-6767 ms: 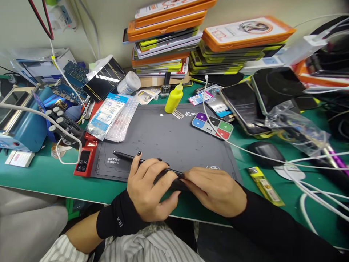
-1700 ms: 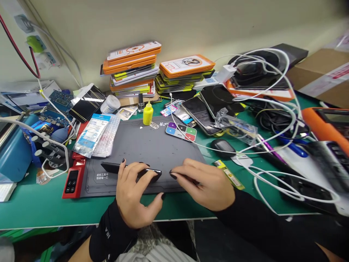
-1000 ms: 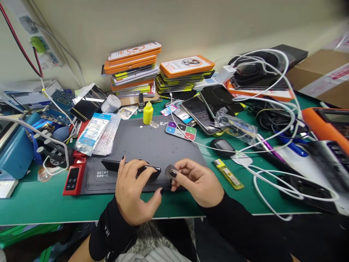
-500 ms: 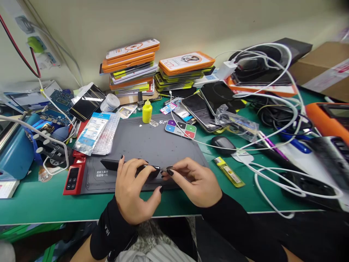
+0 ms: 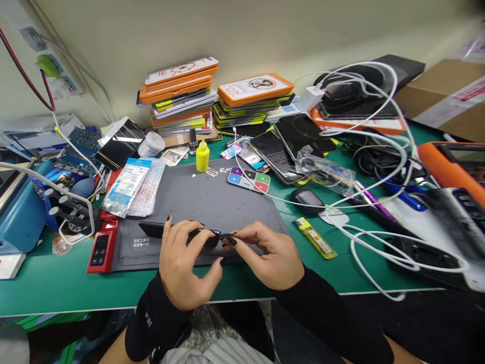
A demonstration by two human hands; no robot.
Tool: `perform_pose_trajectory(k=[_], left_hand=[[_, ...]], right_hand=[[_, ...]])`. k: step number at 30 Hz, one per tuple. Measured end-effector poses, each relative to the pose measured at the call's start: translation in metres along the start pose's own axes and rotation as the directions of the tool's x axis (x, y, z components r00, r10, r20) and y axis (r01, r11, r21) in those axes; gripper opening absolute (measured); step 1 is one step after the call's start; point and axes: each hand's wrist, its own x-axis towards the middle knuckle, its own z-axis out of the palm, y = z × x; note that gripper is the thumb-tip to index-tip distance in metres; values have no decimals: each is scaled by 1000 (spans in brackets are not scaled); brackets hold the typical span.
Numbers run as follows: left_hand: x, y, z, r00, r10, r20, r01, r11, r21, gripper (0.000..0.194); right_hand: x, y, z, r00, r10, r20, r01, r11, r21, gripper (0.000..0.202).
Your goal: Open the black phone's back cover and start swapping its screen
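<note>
A dark phone-like slab [image 5: 150, 229] is tilted on edge over the front of the grey mat [image 5: 182, 197]. My left hand [image 5: 188, 263] holds it, fingers along its upper side and thumb apart below. My right hand [image 5: 267, 255] is closed in a pinch at the slab's right end, on a small dark thing that I cannot make out. The two hands nearly meet at that end. My left fingers cover the middle of the slab. Behind the hands, a yellow bottle [image 5: 202, 156] stands at the mat's back edge.
A red device [image 5: 101, 250] borders the mat at the left. Packets [image 5: 127, 184] lie behind it. Boxes [image 5: 255, 88] are stacked at the back. To the right are a black mouse [image 5: 307, 201], a yellow packet [image 5: 316, 238] and looping white cables [image 5: 373, 233].
My right hand has moved slightly left, and its fingertips are now against the slab's right end. My left hand keeps its hold. The whole view has shifted a little.
</note>
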Motion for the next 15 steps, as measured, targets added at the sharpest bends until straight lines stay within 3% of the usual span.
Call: perform_pose_trajectory(k=[9,15], left_hand=[[-1,-2,0,1000,7,-3,-7,1000,9,28],[-2,-3,2,999,-22,23,22,1000,2,27]], right_hand=[[1,2,1,996,-80,-45,77,995,-60,5],[4,8,-5,982,-184,50,188,975,-116,6]])
